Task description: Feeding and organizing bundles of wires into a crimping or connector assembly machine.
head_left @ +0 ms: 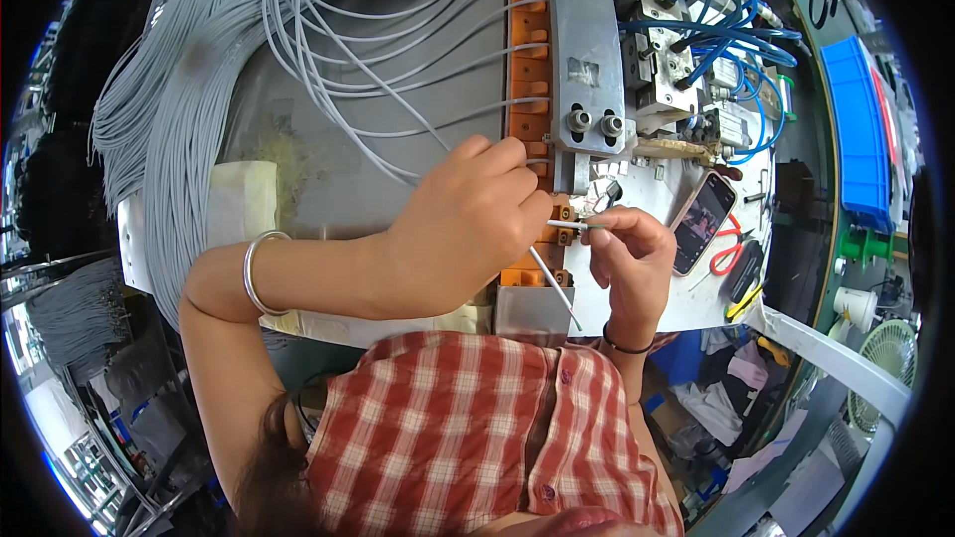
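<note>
My left hand [482, 204] is closed around grey cables over the near part of an orange fixture strip [527, 121]. From under its fingers one cable end [553, 283] slants down to a greenish tip. A second cable end [565, 225] points right, and my right hand [637, 254] pinches its tip between thumb and fingers. Farther up the strip, several grey cables [418, 124] run into its orange slots from the left. The left fingers hide where the held cables cross the strip.
Thick bundles of grey cable [189, 70] drape over the metal table at left. A steel clamp plate [587, 60] flanks the strip, beside valves with blue air hoses [716, 35]. A phone [703, 224], red-handled scissors [731, 247] and a blue bin [858, 129] are at right.
</note>
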A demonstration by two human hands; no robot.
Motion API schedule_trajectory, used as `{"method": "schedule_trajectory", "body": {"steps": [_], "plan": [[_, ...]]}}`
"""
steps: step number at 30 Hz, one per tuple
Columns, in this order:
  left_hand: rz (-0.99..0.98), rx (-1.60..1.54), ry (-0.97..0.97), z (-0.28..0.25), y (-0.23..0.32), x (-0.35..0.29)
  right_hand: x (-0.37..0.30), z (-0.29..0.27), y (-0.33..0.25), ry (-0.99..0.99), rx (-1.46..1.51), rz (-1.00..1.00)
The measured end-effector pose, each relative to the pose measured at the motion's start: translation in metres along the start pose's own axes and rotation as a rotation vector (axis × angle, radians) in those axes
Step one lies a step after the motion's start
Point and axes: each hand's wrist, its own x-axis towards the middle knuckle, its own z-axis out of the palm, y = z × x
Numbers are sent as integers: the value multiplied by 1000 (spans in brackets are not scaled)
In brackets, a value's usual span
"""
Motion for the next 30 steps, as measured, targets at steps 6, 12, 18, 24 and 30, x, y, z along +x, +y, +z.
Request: {"method": "schedule_trajectory", "body": {"steps": [6,12,18,24,30], "plan": [[6,-23,-37,-1,-2,-1,1,0,-5,-245,217,107],[20,-10,-19,6,2,-2,3,-4,2,-46,-6,15],[59,-47,-8,1,1,-1,7,2,9,-3,-115,4],[10,8,-71,-3,1,-4,12,-4,6,-164,29,232],[39,23,-52,-1,1,-2,14,-8,9,-203,97,235]]}}
